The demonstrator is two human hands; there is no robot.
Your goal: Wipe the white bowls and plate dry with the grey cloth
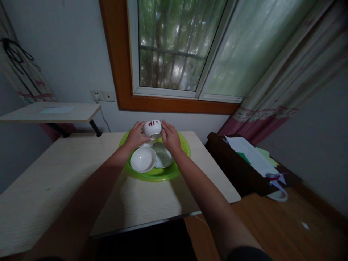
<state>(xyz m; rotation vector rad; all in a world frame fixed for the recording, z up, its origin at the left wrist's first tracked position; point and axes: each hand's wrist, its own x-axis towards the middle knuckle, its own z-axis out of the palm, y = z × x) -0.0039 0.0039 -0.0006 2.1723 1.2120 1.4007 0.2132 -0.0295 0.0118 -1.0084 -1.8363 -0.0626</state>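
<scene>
Between my two hands, over the far part of a green plastic basin (152, 178), is a small white bowl (152, 128) with red and black marks on its side. My left hand (136, 135) grips it from the left, thumb low and fingers along the upper edge. From the other side, my right hand (170, 137) presses its fingers against the bowl. In the basin a white bowl (143, 159) lies at the front left, overlapping a pale plate (162, 156). Another white dish (147, 143) shows partly below the held bowl.
The basin stands on a light wooden table (67, 174) below a window (176, 47). A raised shelf (51, 111) on black legs is at the left. Right of the table, a dark brown piece of furniture (231, 163) carries papers (250, 156).
</scene>
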